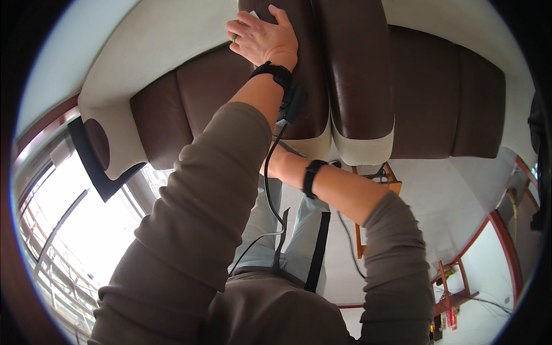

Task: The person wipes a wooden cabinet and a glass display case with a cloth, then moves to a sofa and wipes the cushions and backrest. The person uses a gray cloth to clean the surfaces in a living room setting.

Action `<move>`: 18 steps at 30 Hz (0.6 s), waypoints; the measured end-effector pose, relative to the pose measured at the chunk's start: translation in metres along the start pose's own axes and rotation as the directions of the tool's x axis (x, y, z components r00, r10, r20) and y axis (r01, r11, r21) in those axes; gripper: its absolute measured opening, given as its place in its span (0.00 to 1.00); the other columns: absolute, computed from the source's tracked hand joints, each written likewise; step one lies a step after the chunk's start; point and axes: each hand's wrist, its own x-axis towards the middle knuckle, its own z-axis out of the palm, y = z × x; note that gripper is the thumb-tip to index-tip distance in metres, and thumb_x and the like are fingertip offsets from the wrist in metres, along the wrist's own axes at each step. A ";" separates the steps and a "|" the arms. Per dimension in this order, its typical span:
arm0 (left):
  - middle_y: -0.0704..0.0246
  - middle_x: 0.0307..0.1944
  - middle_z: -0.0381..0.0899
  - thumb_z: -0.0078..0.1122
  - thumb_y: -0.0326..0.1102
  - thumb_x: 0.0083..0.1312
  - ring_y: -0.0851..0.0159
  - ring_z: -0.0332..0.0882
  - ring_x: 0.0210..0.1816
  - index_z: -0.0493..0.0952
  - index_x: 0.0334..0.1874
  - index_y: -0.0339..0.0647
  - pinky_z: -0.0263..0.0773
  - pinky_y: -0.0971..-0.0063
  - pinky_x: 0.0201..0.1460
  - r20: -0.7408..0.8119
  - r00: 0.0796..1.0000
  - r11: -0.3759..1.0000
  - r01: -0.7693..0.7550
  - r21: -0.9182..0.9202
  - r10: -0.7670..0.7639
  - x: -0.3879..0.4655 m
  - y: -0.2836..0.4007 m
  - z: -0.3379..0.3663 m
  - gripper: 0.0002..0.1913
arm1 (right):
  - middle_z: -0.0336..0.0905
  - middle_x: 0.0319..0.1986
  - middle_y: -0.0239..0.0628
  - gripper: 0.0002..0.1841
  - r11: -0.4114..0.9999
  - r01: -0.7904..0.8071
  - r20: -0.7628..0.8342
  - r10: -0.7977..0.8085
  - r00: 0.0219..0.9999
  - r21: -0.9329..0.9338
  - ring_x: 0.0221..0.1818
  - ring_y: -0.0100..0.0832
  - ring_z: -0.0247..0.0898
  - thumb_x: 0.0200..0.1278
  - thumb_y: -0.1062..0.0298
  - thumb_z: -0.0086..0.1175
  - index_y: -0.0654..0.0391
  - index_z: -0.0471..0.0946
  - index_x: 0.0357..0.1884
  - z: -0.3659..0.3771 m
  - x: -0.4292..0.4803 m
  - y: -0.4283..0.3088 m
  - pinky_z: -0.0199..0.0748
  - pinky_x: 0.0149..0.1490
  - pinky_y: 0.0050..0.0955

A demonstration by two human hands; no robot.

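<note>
My left hand [263,36] lies palm down on a brown leather-like seat cushion [302,51] with cream fabric at its front edge, thumb spread from the fingers. A small white corner [254,14] of some item shows past the fingers; whether they grip it is unclear. Beneath my left forearm my right arm crosses leftward, so most of my right hand [274,161] is hidden behind the sleeve, near a grey edge [286,145] by the cushion front. Black bands circle both wrists. A black device [293,105] with a cable [268,185] hangs at the left forearm.
A second long cushion [358,77] adjoins the first. More brown sofa sections [431,95] stretch to both sides, with a cream armrest [118,142] at left. A wooden stool [392,183] stands on the pale floor at right; another cable [345,228] hangs beside my leg. A bright window is at left.
</note>
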 end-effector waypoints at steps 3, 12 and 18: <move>0.55 0.46 0.71 0.51 0.54 0.67 0.49 0.71 0.51 0.70 0.47 0.37 0.67 0.55 0.53 -0.008 1.000 1.000 0.003 0.012 -0.003 -0.001 0.000 0.000 0.23 | 0.71 0.62 0.38 0.19 0.995 0.095 0.211 -0.086 0.974 -0.032 0.69 0.39 0.60 0.71 0.61 0.42 0.52 0.75 0.59 -0.008 0.019 0.000 0.58 0.69 0.41; 0.54 0.47 0.71 0.51 0.54 0.67 0.49 0.71 0.51 0.70 0.48 0.37 0.66 0.54 0.53 0.008 1.000 1.000 0.008 -0.017 -0.007 -0.005 -0.001 0.002 0.24 | 0.84 0.38 0.34 0.12 0.945 0.137 -0.325 -0.035 0.945 0.297 0.50 0.31 0.77 0.64 0.59 0.51 0.55 0.82 0.34 -0.103 -0.103 0.037 0.60 0.67 0.35; 0.54 0.46 0.71 0.51 0.54 0.66 0.49 0.71 0.52 0.70 0.47 0.36 0.67 0.55 0.52 0.000 1.000 1.000 0.003 0.001 -0.003 -0.003 -0.001 0.000 0.24 | 0.80 0.50 0.39 0.13 0.868 0.146 -0.479 0.116 0.870 0.475 0.56 0.35 0.74 0.58 0.65 0.59 0.58 0.81 0.44 -0.132 -0.174 0.062 0.63 0.69 0.37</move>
